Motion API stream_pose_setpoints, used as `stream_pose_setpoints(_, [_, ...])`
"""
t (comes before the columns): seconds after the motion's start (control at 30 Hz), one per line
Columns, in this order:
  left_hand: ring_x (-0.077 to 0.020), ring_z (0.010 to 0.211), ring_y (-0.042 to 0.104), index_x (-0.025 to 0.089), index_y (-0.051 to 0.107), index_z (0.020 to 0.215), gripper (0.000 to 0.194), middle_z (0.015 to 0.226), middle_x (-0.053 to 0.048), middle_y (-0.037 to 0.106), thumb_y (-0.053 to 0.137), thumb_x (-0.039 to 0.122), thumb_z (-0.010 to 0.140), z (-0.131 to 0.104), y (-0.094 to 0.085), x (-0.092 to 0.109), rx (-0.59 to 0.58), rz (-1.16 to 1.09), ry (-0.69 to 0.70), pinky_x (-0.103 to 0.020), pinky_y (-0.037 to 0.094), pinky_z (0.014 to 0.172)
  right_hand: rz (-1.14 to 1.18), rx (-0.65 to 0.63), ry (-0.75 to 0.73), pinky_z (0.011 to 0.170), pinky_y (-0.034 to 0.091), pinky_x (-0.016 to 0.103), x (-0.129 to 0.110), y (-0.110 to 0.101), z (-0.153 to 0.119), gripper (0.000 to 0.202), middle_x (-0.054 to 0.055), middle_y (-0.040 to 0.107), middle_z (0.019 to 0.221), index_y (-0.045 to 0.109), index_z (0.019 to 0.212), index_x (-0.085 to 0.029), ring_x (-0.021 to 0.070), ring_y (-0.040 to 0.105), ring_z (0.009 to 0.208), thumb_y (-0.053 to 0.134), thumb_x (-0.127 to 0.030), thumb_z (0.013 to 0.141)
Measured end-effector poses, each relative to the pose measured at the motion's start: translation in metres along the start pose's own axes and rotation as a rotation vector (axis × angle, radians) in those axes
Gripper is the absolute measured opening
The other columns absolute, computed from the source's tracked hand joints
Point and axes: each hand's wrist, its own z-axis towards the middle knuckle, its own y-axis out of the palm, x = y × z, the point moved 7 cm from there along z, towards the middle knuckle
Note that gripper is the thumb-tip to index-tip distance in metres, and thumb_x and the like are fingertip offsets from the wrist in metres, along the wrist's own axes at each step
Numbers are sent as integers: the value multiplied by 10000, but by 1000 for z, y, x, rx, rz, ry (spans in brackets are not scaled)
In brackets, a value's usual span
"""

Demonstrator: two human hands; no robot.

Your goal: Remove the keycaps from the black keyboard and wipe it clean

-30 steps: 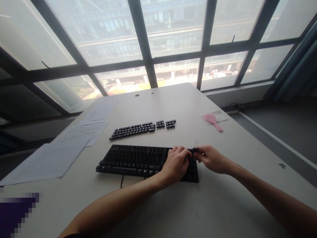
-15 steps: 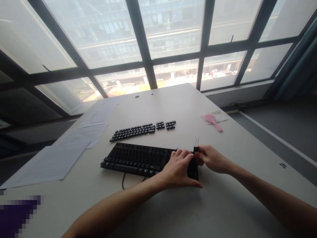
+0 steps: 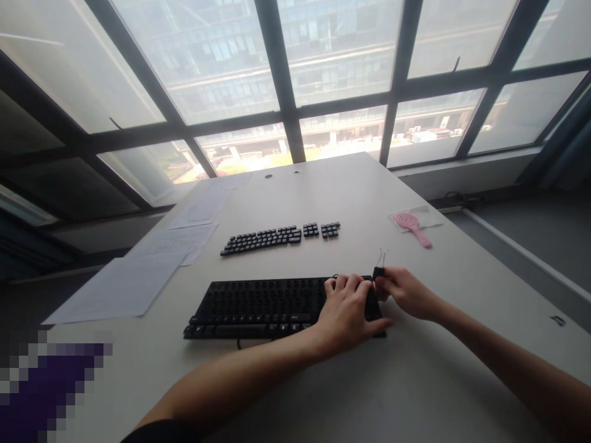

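Observation:
A black keyboard [image 3: 263,301] lies on the white desk. Its front row still carries keycaps, while most of the rows behind look bare. My left hand [image 3: 346,307] grips the keyboard's right part, fingers bent over the top and thumb stretched toward the near edge, hiding the keys beneath. Just beyond the keyboard's right end, my right hand [image 3: 404,289] pinches a keycap puller [image 3: 379,271] by its black body, its two thin wires pointing up. Behind the keyboard, loose black keycaps [image 3: 261,240] are laid out in rows, with smaller groups at their right.
A pink hairbrush [image 3: 409,223] lies on a clear plastic bag at the right. Paper sheets [image 3: 120,283] cover the desk's left side. A small dark item [image 3: 558,320] sits near the right edge. Windows stand behind the desk [image 3: 341,184].
The keyboard has turned slightly, so its left end sits nearer me and it lies straighter. The view has shifted left. Both hands keep their holds.

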Motion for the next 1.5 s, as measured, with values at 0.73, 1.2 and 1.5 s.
stream_pose_setpoints(0.73, [-282,1056,488,264,600,1108,297,1155,-51,595,633,460,888,1,3,-5,40,34,-7,-474,356,896,-332,92,-366,629,379,300,-22,14,-22,261,39,540,765,470,761,-221,172,466,653,358,-227,997])
stream_pose_setpoints(1.2, [-269,1060,495,302,650,1097,279,1148,-27,624,654,471,876,0,2,-8,48,-29,2,-445,354,897,-309,101,-614,583,360,272,-16,14,-25,216,12,464,752,468,806,-211,145,406,619,373,-127,982])
stream_pose_setpoints(1.5, [-276,1039,499,305,675,1091,275,1146,-28,627,673,460,863,0,3,-8,68,-27,5,-462,355,902,-326,91,-641,603,393,269,-17,15,-26,212,20,497,753,516,830,-207,150,445,643,383,-143,981])
